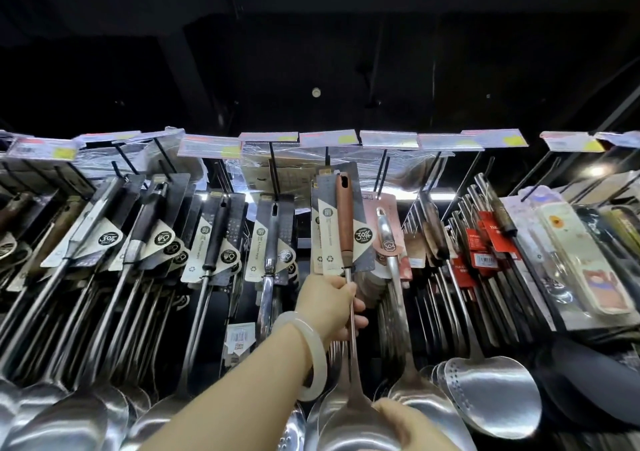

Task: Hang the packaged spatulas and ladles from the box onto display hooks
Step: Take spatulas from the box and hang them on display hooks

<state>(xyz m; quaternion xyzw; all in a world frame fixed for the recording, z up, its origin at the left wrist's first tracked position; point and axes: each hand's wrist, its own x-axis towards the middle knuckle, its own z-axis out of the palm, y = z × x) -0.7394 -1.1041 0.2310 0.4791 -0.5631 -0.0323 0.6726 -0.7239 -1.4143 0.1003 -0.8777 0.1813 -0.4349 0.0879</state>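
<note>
A packaged ladle with a brown wooden handle [344, 215] and a grey card stands upright at the middle of the display, its card top at a black hook [327, 157]. My left hand [332, 306], with a pale bangle on the wrist, grips the ladle's thin steel shaft just below the card. My right hand [407, 423] holds the ladle's steel bowl [356, 423] at the bottom edge of the view. The box is out of sight.
Rows of packaged steel ladles and spatulas [214, 239] hang on black hooks left and right. A pink-carded ladle [388, 235] hangs just right of mine. Price tags [209, 145] line the top rail. A perforated skimmer [491, 395] hangs at lower right.
</note>
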